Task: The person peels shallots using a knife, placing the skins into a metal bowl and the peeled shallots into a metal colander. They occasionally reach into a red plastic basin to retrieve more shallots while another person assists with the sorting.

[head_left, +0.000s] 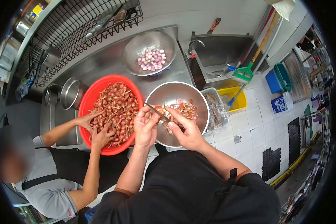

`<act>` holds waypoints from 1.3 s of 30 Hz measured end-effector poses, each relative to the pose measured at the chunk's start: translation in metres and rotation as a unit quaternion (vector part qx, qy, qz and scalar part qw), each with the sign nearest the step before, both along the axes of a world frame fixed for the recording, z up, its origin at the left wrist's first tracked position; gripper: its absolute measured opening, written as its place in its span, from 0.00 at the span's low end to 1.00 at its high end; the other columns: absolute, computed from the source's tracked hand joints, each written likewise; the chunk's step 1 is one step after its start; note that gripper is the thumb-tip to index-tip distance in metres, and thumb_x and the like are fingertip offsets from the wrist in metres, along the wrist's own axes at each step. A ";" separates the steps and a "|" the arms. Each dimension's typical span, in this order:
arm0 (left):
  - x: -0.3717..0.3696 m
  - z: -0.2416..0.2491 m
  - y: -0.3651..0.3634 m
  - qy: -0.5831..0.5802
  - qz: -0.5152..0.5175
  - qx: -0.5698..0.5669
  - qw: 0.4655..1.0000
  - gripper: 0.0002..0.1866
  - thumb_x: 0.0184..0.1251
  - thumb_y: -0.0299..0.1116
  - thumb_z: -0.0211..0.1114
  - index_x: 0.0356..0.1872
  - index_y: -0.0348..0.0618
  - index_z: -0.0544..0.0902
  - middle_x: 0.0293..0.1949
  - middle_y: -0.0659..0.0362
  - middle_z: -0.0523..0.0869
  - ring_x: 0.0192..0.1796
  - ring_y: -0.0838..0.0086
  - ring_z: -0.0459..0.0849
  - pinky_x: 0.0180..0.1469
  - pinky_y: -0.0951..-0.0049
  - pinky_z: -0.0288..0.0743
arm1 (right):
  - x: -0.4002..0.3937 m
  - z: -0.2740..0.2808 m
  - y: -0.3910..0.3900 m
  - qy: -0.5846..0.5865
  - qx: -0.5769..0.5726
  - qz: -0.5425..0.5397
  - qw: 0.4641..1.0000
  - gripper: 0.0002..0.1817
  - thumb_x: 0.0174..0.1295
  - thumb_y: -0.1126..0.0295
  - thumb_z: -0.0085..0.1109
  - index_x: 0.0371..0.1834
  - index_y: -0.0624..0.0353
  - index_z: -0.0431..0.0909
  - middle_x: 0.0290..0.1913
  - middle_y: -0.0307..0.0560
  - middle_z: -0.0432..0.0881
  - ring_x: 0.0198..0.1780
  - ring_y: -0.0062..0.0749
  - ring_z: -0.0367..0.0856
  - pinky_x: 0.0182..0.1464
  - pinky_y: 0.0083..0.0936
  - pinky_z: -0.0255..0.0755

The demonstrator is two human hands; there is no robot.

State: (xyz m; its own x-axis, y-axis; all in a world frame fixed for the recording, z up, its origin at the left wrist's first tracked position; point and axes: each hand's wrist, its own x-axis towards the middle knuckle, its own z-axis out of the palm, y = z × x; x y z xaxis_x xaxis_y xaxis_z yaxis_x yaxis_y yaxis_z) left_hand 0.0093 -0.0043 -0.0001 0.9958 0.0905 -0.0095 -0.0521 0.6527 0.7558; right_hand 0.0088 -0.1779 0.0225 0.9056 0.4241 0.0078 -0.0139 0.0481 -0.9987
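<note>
Over a wide steel bowl (204,108) of papery skins (187,110), my two hands meet close together. My right hand (188,130) is closed around a small knife (165,116), its blade pointing up and to the left across my left fingers. A reddish shallot (160,110) sits between the hands, pinched by my left hand (145,126); my right index finger reaches beside it. Left of the bowl stands a red tub (85,89) heaped with unpeeled shallots (117,108). Behind is a steel colander (132,46) with peeled, pale purple shallots (152,59).
At the left, a co-worker's hands (100,134) rest in the red tub. A clear container of skins (215,112) and a yellow bin (242,98) stand right of the bowl. Farther back are a sink (227,48) and a green broom (243,74). A wire rack (82,33) hangs above the counter.
</note>
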 end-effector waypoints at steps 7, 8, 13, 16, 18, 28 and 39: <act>-0.006 0.001 -0.020 -0.008 0.031 0.042 0.999 0.15 0.63 0.14 0.65 0.50 0.34 0.77 0.46 0.53 0.85 0.48 0.74 0.84 0.52 0.74 0.80 | -0.003 0.001 0.007 -0.123 0.008 -0.090 0.988 0.23 0.70 0.75 0.52 0.69 0.65 0.68 0.51 0.55 0.84 0.55 0.28 0.80 0.59 0.27 0.71; -0.006 0.000 -0.021 -0.010 0.036 0.040 0.998 0.14 0.63 0.14 0.65 0.48 0.33 0.78 0.45 0.52 0.85 0.46 0.75 0.84 0.50 0.75 0.79 | -0.003 0.002 0.007 -0.137 0.008 -0.101 0.985 0.22 0.70 0.76 0.52 0.67 0.66 0.70 0.52 0.55 0.84 0.56 0.28 0.80 0.59 0.27 0.71; -0.012 -0.011 -0.030 -0.037 0.048 0.056 0.997 0.13 0.66 0.14 0.62 0.49 0.36 0.77 0.46 0.53 0.84 0.47 0.75 0.84 0.52 0.76 0.79 | -0.003 -0.002 0.011 -0.119 0.015 -0.124 0.985 0.17 0.70 0.76 0.54 0.60 0.68 0.75 0.50 0.54 0.85 0.52 0.28 0.82 0.56 0.26 0.73; -0.014 -0.012 -0.033 -0.033 0.070 0.053 0.996 0.13 0.65 0.14 0.62 0.49 0.36 0.77 0.45 0.54 0.84 0.47 0.75 0.84 0.52 0.76 0.78 | -0.003 -0.008 0.012 -0.119 0.011 -0.131 0.984 0.16 0.70 0.75 0.55 0.59 0.67 0.76 0.49 0.54 0.85 0.51 0.27 0.82 0.55 0.26 0.74; -0.015 -0.013 -0.032 -0.028 0.080 0.053 0.995 0.13 0.65 0.14 0.62 0.49 0.36 0.77 0.45 0.54 0.85 0.47 0.75 0.84 0.53 0.76 0.78 | 0.001 -0.008 0.010 -0.120 0.015 -0.129 0.984 0.16 0.70 0.75 0.55 0.59 0.67 0.76 0.48 0.54 0.85 0.50 0.27 0.82 0.54 0.26 0.74; -0.012 0.007 -0.015 0.030 -0.002 -0.064 0.997 0.11 0.67 0.16 0.62 0.49 0.34 0.77 0.45 0.52 0.86 0.46 0.72 0.86 0.50 0.74 0.81 | 0.005 -0.005 0.009 -0.237 -0.047 -0.109 0.964 0.19 0.68 0.74 0.58 0.61 0.63 0.75 0.44 0.56 0.85 0.42 0.39 0.86 0.46 0.29 0.77; -0.005 -0.011 0.002 0.071 -0.156 -0.176 0.969 0.13 0.73 0.23 0.58 0.55 0.32 0.78 0.46 0.50 0.86 0.48 0.68 0.86 0.52 0.71 0.83 | 0.012 -0.003 -0.009 0.123 0.148 0.014 0.981 0.18 0.74 0.67 0.53 0.61 0.67 0.77 0.30 0.37 0.79 0.31 0.13 0.74 0.33 0.16 0.70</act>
State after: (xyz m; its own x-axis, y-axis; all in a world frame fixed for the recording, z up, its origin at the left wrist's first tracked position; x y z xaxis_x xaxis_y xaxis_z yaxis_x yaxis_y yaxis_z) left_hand 0.0048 -0.0025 -0.0112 0.9606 -0.2488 -0.1241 0.2778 0.8385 0.4687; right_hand 0.0211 -0.1864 0.0191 0.8832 0.4615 -0.0830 -0.2589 0.3324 -0.9069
